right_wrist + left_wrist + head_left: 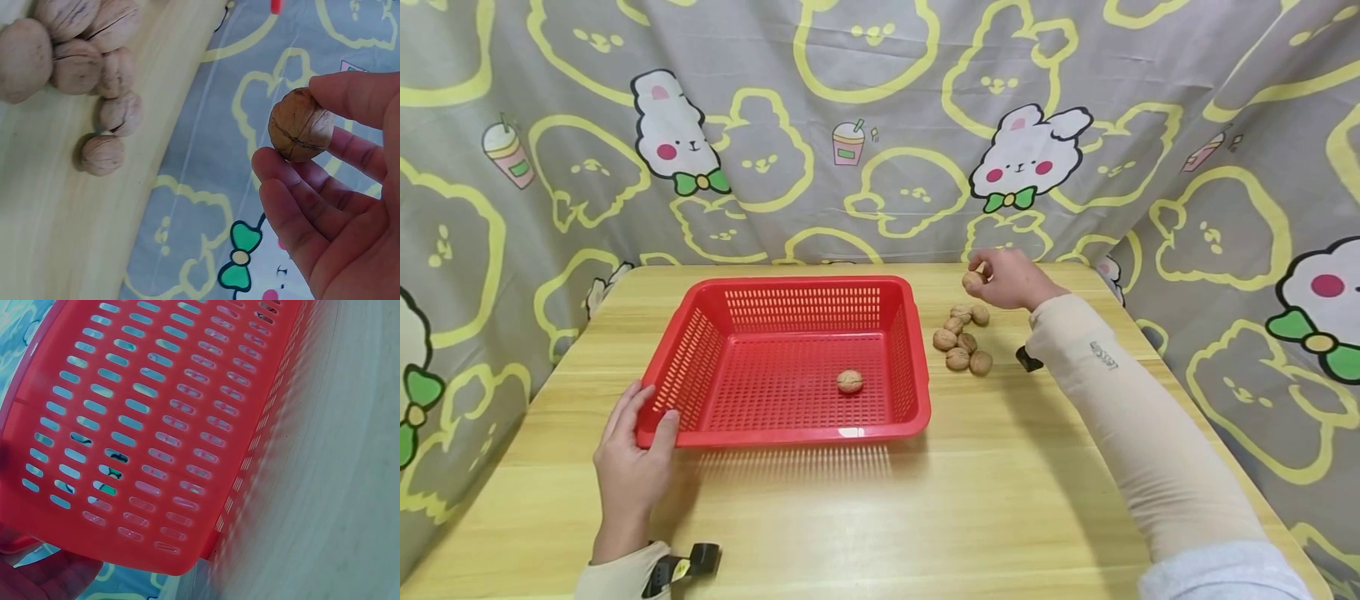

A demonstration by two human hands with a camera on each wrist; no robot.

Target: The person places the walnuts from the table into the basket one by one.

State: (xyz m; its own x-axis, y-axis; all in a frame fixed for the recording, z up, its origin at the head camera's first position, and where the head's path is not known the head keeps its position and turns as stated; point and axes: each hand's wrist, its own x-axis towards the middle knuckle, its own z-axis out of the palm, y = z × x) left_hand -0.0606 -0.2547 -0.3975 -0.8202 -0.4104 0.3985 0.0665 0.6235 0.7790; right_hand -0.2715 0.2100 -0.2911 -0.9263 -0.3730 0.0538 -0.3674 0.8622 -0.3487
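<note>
My right hand point(1011, 279) pinches a walnut point(301, 125) between thumb and fingertips, raised beyond the far end of a small group of walnuts. Those loose walnuts point(957, 359) lie bunched on the table, just right of a red plastic basket point(790, 437). One walnut point(850, 382) sits on the basket floor, toward its front right. At the basket's near left corner, my left hand point(634, 467) grips the rim, thumb over the front edge and fingers along the left side. In the left wrist view the slotted basket wall point(144, 425) hides most of that hand.
The wooden table point(820, 525) ends at the back against a grey curtain point(880, 200) printed with cartoon animals, which also hangs at both sides. A black wrist camera point(703, 558) sticks out from the left wrist, and another point(1028, 359) shows by the right sleeve.
</note>
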